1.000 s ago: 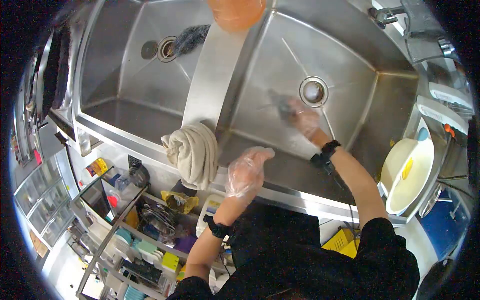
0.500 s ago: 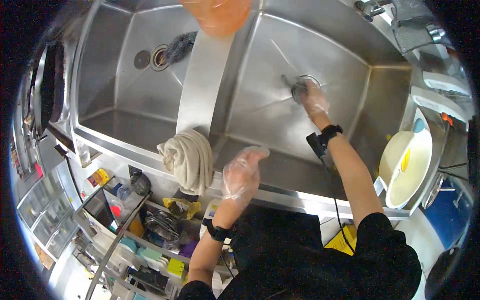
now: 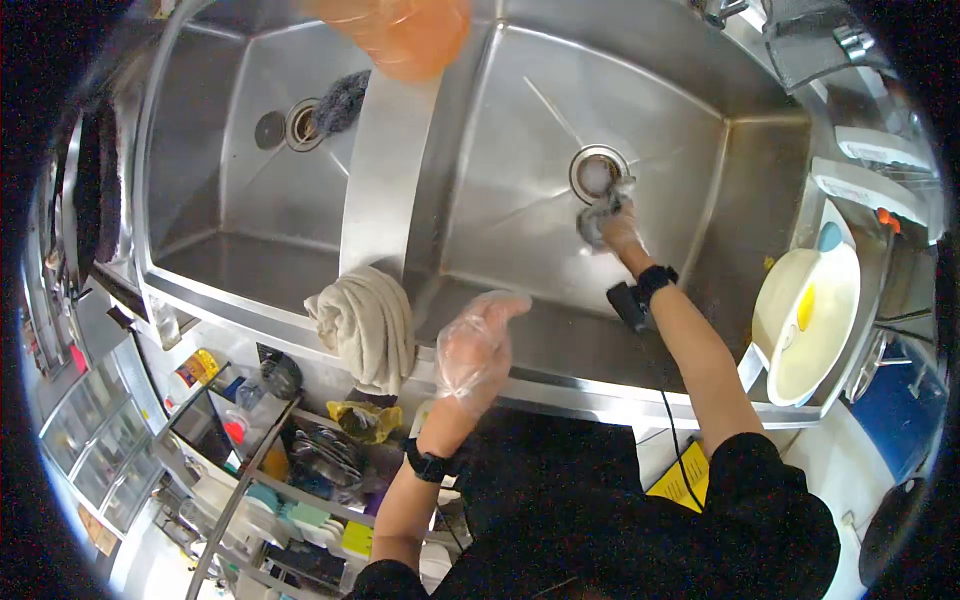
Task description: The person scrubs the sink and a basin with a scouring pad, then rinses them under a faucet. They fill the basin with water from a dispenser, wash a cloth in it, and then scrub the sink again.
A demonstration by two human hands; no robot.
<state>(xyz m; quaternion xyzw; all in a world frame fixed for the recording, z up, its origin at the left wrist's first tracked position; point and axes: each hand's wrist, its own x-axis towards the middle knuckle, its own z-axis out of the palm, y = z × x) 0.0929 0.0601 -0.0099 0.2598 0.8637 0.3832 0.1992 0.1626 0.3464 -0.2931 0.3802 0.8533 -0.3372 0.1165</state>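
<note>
In the right basin (image 3: 500, 180) of the steel double sink, my right hand (image 3: 622, 232), in a clear plastic glove, is closed on a dark grey scouring pad (image 3: 592, 225). The pad is on the basin floor, just below the round drain (image 3: 599, 174). My left hand (image 3: 475, 345), also in a clear plastic glove, hovers over the sink's front edge. Its fingers are stretched out to the right with nothing in them. Just left of that hand, a folded beige towel (image 3: 365, 330) hangs over the front rim and the divider.
The left basin (image 3: 270, 190) holds a fuzzy grey scrubber (image 3: 342, 103) beside its drain. An orange translucent object (image 3: 410, 35) sits atop the divider. To the right stands a cream basin (image 3: 815, 325) with something yellow in it. Shelves (image 3: 300, 510) with containers are at lower left.
My right hand has drawn the scouring pad off the drain toward me, uncovering the drain. The view has shifted slightly; my left hand stays by the front edge.
</note>
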